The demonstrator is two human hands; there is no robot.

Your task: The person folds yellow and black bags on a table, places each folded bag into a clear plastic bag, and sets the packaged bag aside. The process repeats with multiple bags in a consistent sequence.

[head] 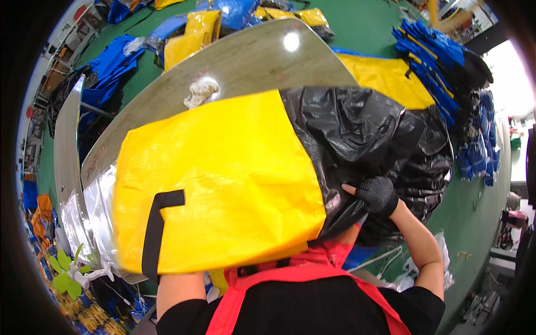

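A large yellow and black plastic-coated fabric bag (217, 176) lies across the table before me, its yellow part to the left and its crumpled black part (343, 121) to the right. A black webbing strap (153, 238) hangs bent over the yellow part's lower left. My right hand (374, 194), in a dark knit glove with a bare fingertip showing, rests on the black part, its thumb or finger pointing left; whether it grips the material is unclear. My left hand is hidden behind the yellow part, with only the forearm showing below it.
The metal-looking tabletop (251, 58) holds a whitish crumpled lump (201, 91). Yellow packs (190, 39) and blue bundles lie beyond it. More yellow fabric (383, 77) and a stack of blue pieces (431, 63) stand right. A small green-bladed fan (69, 274) is at lower left.
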